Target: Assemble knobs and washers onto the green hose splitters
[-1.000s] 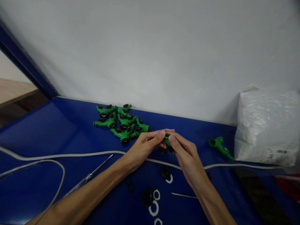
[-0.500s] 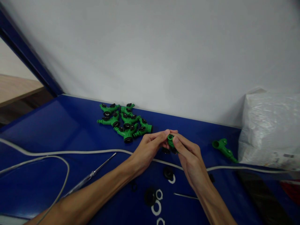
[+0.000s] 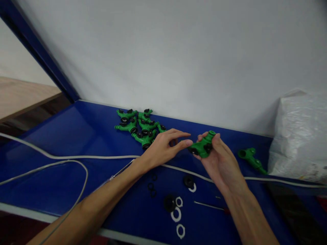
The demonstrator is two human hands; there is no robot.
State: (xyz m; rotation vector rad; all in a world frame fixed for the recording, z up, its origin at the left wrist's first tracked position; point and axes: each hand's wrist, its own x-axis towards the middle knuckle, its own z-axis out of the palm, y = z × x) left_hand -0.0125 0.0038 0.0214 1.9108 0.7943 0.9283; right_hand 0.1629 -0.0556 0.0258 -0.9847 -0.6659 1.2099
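Observation:
In my right hand (image 3: pixel 217 160), a green Y-shaped hose splitter (image 3: pixel 203 147) with black valve levers is gripped between thumb and fingers, one outlet pointing up. My left hand (image 3: pixel 166 144) is open beside it, thumb and fingers apart, the thumb tip close to the splitter's left end; whether they touch I cannot tell. Behind my left hand lies a cluster of similar green splitters (image 3: pixel 126 126) with black levers and collars. A bare green splitter body (image 3: pixel 251 160) rests to the right of my right hand.
Below my hands lie black collars (image 3: pixel 170 203), white washers (image 3: pixel 180 231), small black rings (image 3: pixel 150 186) and a thin screwdriver (image 3: pixel 209 205). Another screwdriver (image 3: pixel 122 171) is partly under my left forearm. A white cable (image 3: pixel 97 157) crosses the blue table; a plastic-wrapped package (image 3: pixel 298 139) stands right.
My left hand has come off the splitter and opened. My right hand has moved it to the right and turned it, so more of its body shows. The camera view has shifted slightly.

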